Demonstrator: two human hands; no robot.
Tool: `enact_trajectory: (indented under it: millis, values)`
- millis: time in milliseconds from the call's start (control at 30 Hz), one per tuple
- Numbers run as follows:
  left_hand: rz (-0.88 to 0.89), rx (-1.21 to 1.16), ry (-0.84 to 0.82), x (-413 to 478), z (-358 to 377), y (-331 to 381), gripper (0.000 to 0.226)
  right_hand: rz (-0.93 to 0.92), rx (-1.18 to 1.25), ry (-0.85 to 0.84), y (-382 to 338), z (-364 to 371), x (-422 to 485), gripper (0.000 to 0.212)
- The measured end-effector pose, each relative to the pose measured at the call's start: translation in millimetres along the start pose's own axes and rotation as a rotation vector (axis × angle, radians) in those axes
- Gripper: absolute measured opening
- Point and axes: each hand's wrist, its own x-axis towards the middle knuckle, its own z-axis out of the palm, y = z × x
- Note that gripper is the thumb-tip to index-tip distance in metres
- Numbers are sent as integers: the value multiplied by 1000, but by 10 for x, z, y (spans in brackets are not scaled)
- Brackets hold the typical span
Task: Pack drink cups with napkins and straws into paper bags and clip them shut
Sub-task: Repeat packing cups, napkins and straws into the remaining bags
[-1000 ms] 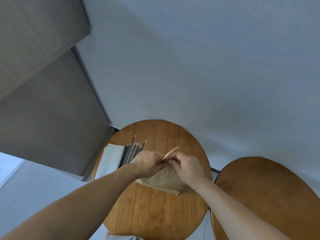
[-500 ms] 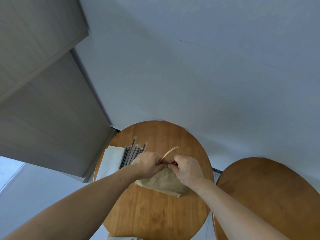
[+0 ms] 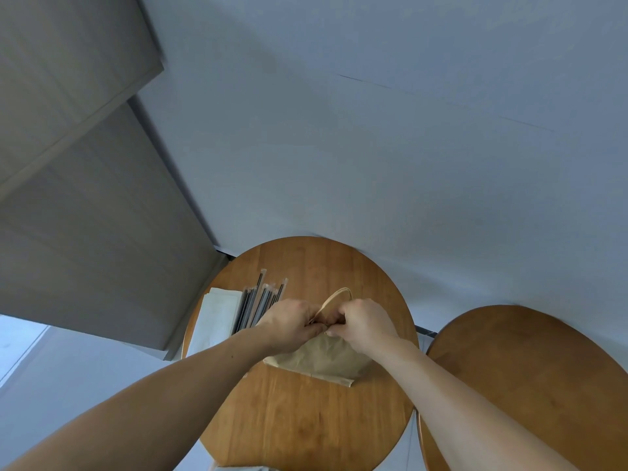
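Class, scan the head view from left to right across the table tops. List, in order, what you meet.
Stack of white napkins → wrapped straws → left hand → right hand, both hands pinching the top of the paper bag → second round table.

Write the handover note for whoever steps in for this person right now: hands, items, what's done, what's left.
Left hand: pinches the top edge of the paper bag.
Right hand: pinches the same edge, right beside the other hand.
Things: the bag sits on the round table. The straws, in wrappers, and the napkins lie to its left.
Done: the bag mouth is gathered between the fingers. What is inside is hidden.
Left: no clip is in view, so find one and clip the bag shut.
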Motion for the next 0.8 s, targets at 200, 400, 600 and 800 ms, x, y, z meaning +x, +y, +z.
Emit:
enact_trajectory:
  millis: [200,400,600,800]
  values:
    - [15,40,-11,-13,-11,3,19,37,-37,-42,-78,-22,19,5]
    - [6,0,-79,-78,-121,71,20,-57,-52,66,-69,34,-93,16]
    - [-63,-9,-14,-205,-391,-73,34,-313,187,597,213,77,-309,17]
    - [-260,-108,-87,-506,-300,-377,52,-73,212,259,643,243,-434,57]
